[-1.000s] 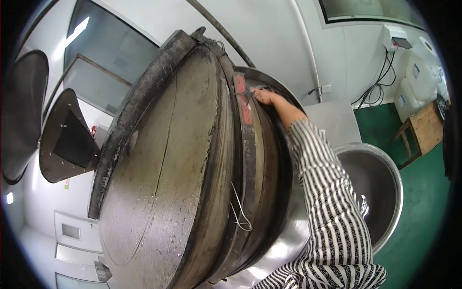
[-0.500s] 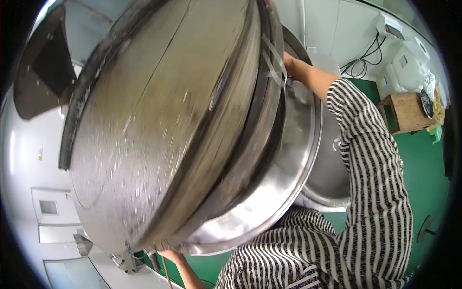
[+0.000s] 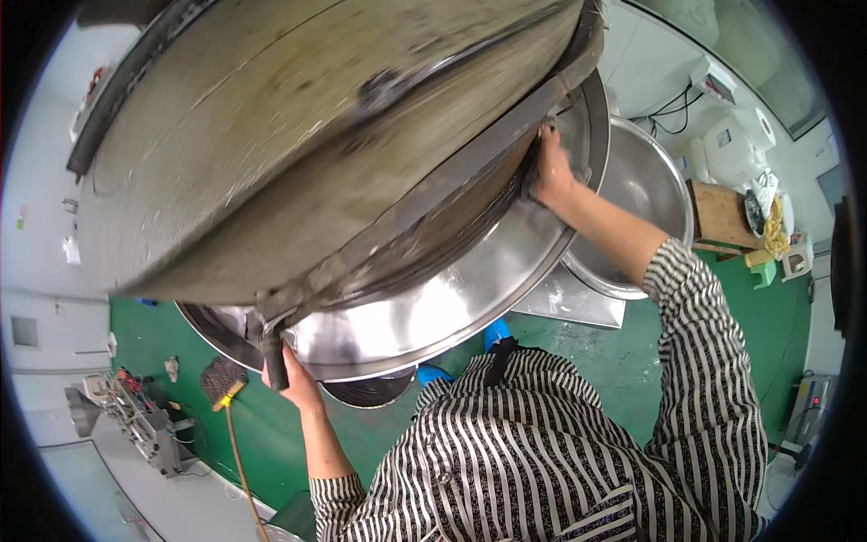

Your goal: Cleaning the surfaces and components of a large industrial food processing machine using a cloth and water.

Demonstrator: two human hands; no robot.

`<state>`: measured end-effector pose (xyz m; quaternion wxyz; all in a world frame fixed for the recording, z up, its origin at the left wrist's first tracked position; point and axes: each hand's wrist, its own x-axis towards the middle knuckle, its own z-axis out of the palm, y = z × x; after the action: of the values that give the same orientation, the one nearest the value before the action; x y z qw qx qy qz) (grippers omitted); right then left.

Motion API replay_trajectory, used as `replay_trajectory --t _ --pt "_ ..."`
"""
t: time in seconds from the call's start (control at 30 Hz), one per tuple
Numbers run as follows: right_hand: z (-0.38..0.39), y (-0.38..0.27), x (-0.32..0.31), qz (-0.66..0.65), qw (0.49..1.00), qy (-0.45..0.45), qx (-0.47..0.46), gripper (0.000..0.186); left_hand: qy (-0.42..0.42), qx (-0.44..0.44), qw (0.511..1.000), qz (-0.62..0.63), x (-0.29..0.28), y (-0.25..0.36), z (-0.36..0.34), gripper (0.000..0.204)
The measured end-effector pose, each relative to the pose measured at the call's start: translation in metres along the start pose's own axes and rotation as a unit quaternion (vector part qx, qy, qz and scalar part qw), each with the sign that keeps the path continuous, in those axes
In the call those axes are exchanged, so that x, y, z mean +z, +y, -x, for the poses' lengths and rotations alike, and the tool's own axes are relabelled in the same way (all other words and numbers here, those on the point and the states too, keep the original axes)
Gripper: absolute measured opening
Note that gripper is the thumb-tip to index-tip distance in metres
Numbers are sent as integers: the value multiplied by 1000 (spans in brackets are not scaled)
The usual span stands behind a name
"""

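Note:
A very large round metal lid point(image 3: 298, 190), wet and stained, hangs tilted over a wide stainless steel pan point(image 3: 433, 334) and hides much of it. At the lid's near left edge, my left hand point(image 3: 298, 384) is closed around a dark handle point(image 3: 273, 352); the handle covers some of its fingers. My right hand point(image 3: 555, 172) reaches across the pan to the lid's right underside, at the rim. Its fingers are bent around something dark there, and I cannot make out whether that is a cloth or part of the lid.
Beside the pan on the right stands a second round steel vessel point(image 3: 641, 185). Farther right are a wooden stool point(image 3: 720, 212) and white plastic jugs point(image 3: 731, 149). A mop point(image 3: 223, 379) and a machine point(image 3: 135, 415) are at the left. Blue shoe covers point(image 3: 497, 332) show below the pan.
The lid appears higher and farther forward, and more of the pan's inside shows. My left hand is now up at the handle in view. The whole view has also shifted.

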<state>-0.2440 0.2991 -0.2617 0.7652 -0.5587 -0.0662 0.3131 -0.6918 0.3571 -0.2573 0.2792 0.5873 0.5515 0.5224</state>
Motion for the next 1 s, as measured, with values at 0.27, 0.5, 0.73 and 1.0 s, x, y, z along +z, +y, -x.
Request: replay_trajectory --t 0.27,0.5,0.73,1.0 --pt "122 60 42 -101 990 -47 85 44 4 92 994 -64 1 2 -2 39" --pt "173 39 44 33 962 -124 243 38 -84 303 934 -168 -19 -7 7 29" --pt "108 -79 -8 677 625 -351 -168 55 -72 317 932 -161 -11 -8 8 27" --pt "61 -36 25 571 157 -758 -275 56 -12 353 921 -163 -13 -16 -1 15"
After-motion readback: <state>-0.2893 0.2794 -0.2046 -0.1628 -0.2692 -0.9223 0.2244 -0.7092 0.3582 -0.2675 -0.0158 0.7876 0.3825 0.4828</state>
